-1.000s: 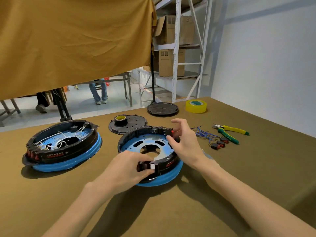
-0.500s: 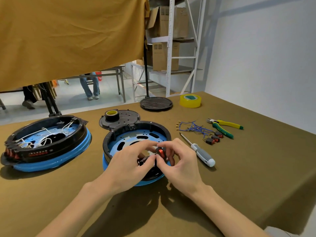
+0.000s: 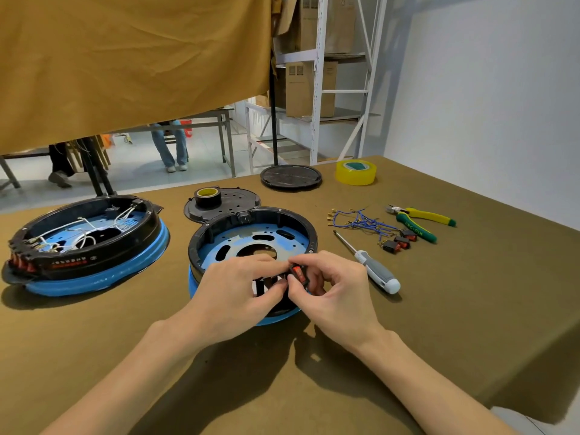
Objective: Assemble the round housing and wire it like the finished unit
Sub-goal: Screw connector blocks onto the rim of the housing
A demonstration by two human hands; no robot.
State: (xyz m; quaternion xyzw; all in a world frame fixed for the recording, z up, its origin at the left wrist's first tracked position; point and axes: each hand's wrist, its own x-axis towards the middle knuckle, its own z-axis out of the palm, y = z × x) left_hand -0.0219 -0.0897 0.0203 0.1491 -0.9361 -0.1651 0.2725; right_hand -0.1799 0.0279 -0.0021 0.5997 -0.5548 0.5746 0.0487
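At frame centre we have the open housing (image 3: 253, 237), our hands (image 3: 238, 290) at its near rim. The wired unit (image 3: 84, 243) sits at left. Right of the housing lie a screwdriver (image 3: 370, 265), wires (image 3: 361, 219), switches (image 3: 400, 241) and pliers (image 3: 420, 221); behind it, a lid (image 3: 232, 205) bearing a tape roll (image 3: 207, 197).

Two bare arms come up from the bottom of the picture. No sleeves cover them up to the edge of the view. The left hand (image 3: 238, 290) and the right hand (image 3: 337, 293) wear nothing: no gloves, rings or watch. The nails are short.
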